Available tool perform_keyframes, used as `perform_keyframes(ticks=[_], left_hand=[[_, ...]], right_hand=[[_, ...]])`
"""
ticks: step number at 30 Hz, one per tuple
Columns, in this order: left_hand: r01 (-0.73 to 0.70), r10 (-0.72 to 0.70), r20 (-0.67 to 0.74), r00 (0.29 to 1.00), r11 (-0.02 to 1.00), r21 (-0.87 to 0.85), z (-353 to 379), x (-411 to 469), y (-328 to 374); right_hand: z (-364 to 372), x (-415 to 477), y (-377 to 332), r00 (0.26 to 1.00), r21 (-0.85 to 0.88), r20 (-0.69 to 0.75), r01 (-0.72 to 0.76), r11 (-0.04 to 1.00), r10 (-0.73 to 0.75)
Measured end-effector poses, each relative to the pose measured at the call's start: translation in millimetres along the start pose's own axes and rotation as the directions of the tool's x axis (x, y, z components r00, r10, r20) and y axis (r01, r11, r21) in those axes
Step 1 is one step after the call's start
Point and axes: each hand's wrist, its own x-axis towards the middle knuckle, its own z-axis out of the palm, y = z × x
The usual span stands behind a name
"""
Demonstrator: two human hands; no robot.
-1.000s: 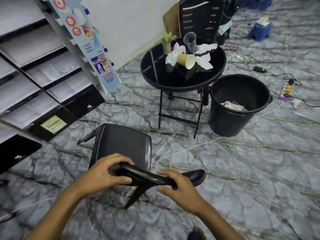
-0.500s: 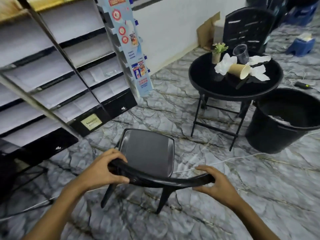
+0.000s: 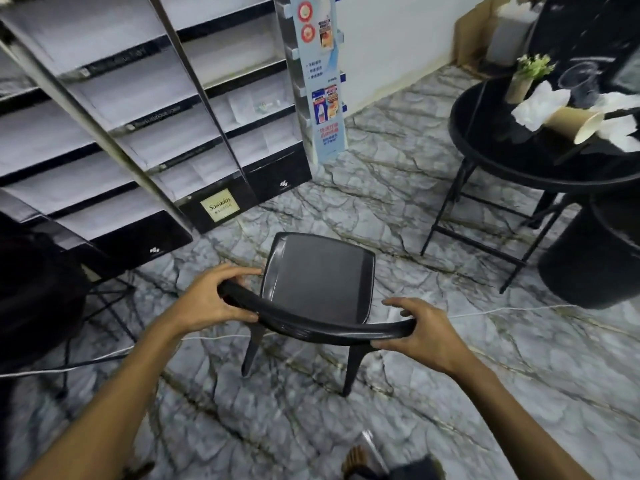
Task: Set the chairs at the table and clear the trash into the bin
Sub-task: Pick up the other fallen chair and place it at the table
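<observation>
A black chair (image 3: 318, 275) stands upright on the marble floor in front of me. My left hand (image 3: 211, 299) grips the left end of its curved backrest and my right hand (image 3: 422, 330) grips the right end. The round black table (image 3: 485, 147) is at the far right. On it lie a tipped paper cup (image 3: 571, 124), crumpled white tissues (image 3: 540, 102), a clear plastic cup (image 3: 581, 83) and a small potted plant (image 3: 526, 76). The black bin (image 3: 585, 271) stands beside the table, partly cut off by the frame. A second black chair (image 3: 581, 39) is behind the table.
A tall shelf unit (image 3: 138, 133) fills the left side, with a blue display stand (image 3: 322, 81) at its end. A white cable (image 3: 502, 311) runs across the floor under the chair. A dark tripod-like stand (image 3: 69, 306) is at the left. My foot (image 3: 356, 460) shows at the bottom.
The chair has turned so its seat faces away from me and its legs stand level. My right hand slid out to the backrest's right end. The view swung left, pushing table and bin to the right edge.
</observation>
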Motion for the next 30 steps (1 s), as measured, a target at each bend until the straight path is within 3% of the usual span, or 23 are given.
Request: perform_keyframes(ticks=[11, 14, 23, 30], left_hand=[[0.051, -0.056, -0.048, 0.997, 0.994, -0.1, -17, 4, -33], [0.057, -0.062, -0.028, 0.998, 0.987, -0.152, -18, 3, -37], [0.11, -0.131, -0.038, 0.991, 0.934, -0.34, -12, -19, -55], [0.084, -0.123, -0.08, 0.989, 0.922, -0.378, -2, -32, -64]], right_hand=[[16, 16, -12, 0.999, 0.032, -0.049, -0.019, 0.999, 0.021], [7, 24, -10, 0.997, -0.024, -0.082, 0.006, 1.0, -0.008], [-5, 49, -16, 0.986, -0.028, 0.039, 0.162, 0.986, -0.161], [2, 46, -16, 0.975, -0.037, 0.036, 0.22, 0.975, -0.218]])
